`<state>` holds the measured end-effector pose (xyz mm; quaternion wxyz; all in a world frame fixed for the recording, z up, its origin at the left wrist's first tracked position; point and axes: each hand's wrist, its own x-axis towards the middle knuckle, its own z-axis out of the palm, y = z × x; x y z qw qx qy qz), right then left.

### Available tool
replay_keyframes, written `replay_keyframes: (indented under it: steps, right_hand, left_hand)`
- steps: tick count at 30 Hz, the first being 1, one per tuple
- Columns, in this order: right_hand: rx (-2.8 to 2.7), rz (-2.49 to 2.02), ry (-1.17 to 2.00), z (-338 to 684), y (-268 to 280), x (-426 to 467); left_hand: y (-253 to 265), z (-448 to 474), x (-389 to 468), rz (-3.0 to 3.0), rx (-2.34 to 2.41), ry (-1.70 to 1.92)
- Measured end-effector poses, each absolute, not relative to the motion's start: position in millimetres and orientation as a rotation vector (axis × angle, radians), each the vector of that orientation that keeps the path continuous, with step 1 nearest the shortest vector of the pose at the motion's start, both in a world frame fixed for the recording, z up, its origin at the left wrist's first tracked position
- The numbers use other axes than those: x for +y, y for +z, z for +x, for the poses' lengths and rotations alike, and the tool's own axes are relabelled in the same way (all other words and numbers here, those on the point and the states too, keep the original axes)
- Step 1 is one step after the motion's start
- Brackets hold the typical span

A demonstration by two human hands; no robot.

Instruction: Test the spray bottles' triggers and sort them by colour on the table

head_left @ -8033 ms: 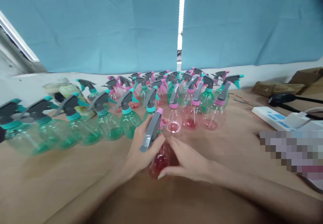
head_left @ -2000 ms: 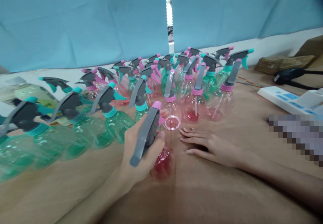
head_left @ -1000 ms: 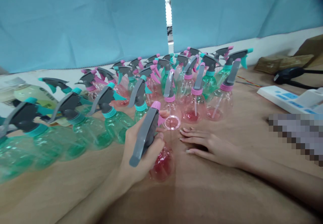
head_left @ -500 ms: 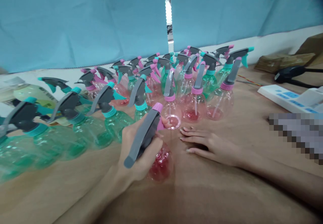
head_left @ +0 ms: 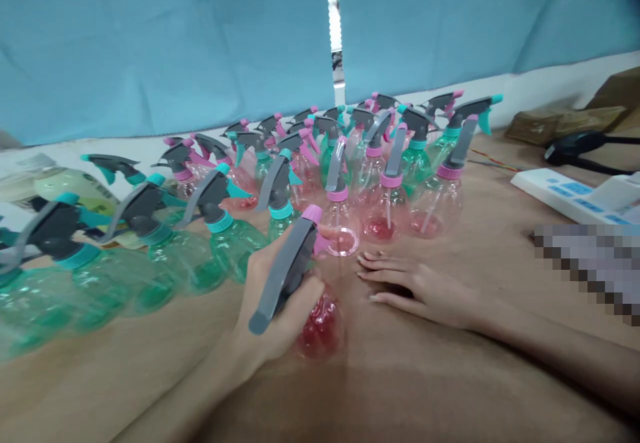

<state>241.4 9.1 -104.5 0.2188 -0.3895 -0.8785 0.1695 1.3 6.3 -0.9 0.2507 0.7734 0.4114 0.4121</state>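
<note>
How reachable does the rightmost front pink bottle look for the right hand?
Probably yes: the right hand rests on the table, and no other bottle stands between it and that pink bottle.

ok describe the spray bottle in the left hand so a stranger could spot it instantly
From the blue cloth, come down to the brown tabletop. Near the bottom centre, the left hand grips a pink trigger spray bottle. It alone is held; no hand grips the other spray bottles.

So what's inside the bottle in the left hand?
Through the see-through wall of the bottle, something reddish shows, most likely liquid. The left hand covers the neck and one side, so what is inside there can't be seen.
</note>
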Motion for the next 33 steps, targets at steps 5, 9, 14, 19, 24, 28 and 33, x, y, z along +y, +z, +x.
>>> replay_keyframes:
  steps: [5, 9, 14, 19, 24, 28, 33]
  right_hand:
    - [-2.449, -1.081, 0.466, 241.3, -104.3, 9.9]
    - [-2.43, -1.077, 0.476, 241.6, -104.5, 10.4]
    - [-2.433, -1.079, 0.479, 242.0, -105.1, 10.4]
    - [-2.43, -1.083, 0.474, 242.0, -105.7, 10.5]
    - [-2.424, -1.075, 0.49, 242.3, -105.6, 10.4]
    - [-2.403, -1.072, 0.504, 242.2, -104.9, 10.1]
    - [-2.426, -1.091, 0.491, 241.9, -104.6, 10.1]
  left_hand:
    - [-5.9, 0.3, 4.9, 2.077, 1.082, 1.158]
    - [-7.0, 0.0, 6.1, 2.096, 1.035, 1.15]
    - [-6.7, 1.7, 7.5, 2.082, 1.021, 1.148]
    - [-4.8, 2.5, 7.4, 2.063, 1.008, 1.144]
    - [-3.5, 2.2, 8.3, 2.063, 1.024, 1.111]
    - [-1.6, 2.9, 8.6, 2.055, 1.004, 1.085]
    - [-0.6, 4.5, 9.2, 2.035, 1.007, 1.07]
